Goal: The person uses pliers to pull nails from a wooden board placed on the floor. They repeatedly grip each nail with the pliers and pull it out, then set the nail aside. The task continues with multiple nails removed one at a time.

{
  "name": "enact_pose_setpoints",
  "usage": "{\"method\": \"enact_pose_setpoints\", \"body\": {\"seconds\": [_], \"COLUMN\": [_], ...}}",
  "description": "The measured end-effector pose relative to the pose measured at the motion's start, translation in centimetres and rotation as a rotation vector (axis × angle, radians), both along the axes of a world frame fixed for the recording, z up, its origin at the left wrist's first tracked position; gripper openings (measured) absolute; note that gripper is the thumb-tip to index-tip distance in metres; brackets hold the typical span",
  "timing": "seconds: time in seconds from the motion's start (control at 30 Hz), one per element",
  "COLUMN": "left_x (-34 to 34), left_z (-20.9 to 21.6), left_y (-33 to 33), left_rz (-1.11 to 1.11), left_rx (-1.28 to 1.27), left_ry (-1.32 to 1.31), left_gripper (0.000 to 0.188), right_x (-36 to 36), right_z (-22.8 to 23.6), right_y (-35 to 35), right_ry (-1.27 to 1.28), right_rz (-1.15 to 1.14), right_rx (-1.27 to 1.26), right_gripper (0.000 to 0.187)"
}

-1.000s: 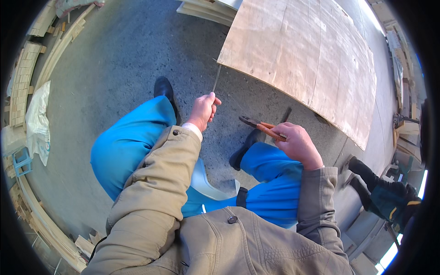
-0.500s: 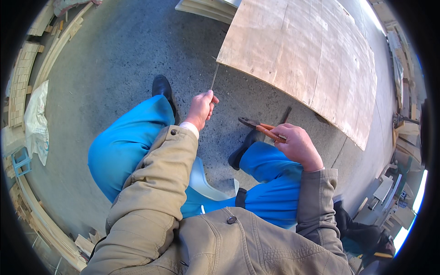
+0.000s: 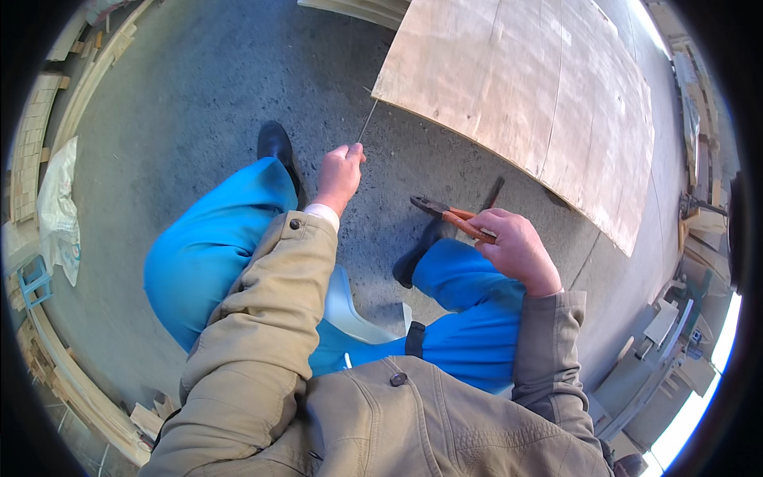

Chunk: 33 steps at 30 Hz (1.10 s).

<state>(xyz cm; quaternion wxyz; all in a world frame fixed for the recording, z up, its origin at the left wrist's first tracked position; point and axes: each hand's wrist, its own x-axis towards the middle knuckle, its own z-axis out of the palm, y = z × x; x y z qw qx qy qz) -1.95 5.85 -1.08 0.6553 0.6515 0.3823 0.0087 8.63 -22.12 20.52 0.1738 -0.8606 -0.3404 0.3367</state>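
Note:
My left hand (image 3: 340, 176) is closed round the lower end of a thin metal wire (image 3: 368, 121). The wire slants up and away to the near left corner of a plywood sheet (image 3: 524, 87); whether it touches the corner I cannot tell. A pair of pliers (image 3: 458, 220) with orange handles is gripped in my right hand (image 3: 517, 248), above my right shoe. Its dark jaws point left toward my other hand, with nothing seen between them. Beyond the pliers a narrow dark bar (image 3: 494, 193) shows against the floor, below the sheet's near edge.
More stacked boards (image 3: 358, 9) lie at the top, left of the sheet. A white sack (image 3: 60, 211), a blue plastic stool (image 3: 34, 280) and long timber strips (image 3: 75, 366) line the left. Wood pieces and tools (image 3: 664, 326) are along the right. I sit on a pale seat (image 3: 350, 306).
My left hand has shifted slightly up and left with the wire, which leans more to the right. The pliers have barely moved. A dark shape at the lower right has mostly left view.

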Motion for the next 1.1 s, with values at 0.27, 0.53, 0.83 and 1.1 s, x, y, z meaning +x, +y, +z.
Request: {"method": "enact_pose_setpoints", "body": {"seconds": [0.27, 0.53, 0.83, 1.1], "left_x": [0.3, 0.6, 1.1, 1.8], "left_z": [0.1, 1.0, 1.8, 3.2], "left_y": [1.0, 1.3, 1.8, 1.3], "left_rz": [-0.148, -0.22, -0.166, -0.181], "left_rx": [0.523, 0.506, 0.452, 0.522], "left_ry": [0.202, -0.068, -0.04, 0.023], "left_gripper": [0.039, 0.032, 0.033, 0.034], "right_x": [0.0, 0.0, 0.1, 0.0], "right_z": [-0.1, -0.1, -0.1, 0.0], "right_y": [-0.1, 0.0, 0.1, 0.1], "right_ry": [-0.017, -0.019, -0.013, 0.001], "right_rz": [0.004, 0.01, 0.007, 0.004], "right_rx": [0.001, 0.022, 0.008, -0.017], "right_gripper": [0.032, 0.032, 0.033, 0.034]}}
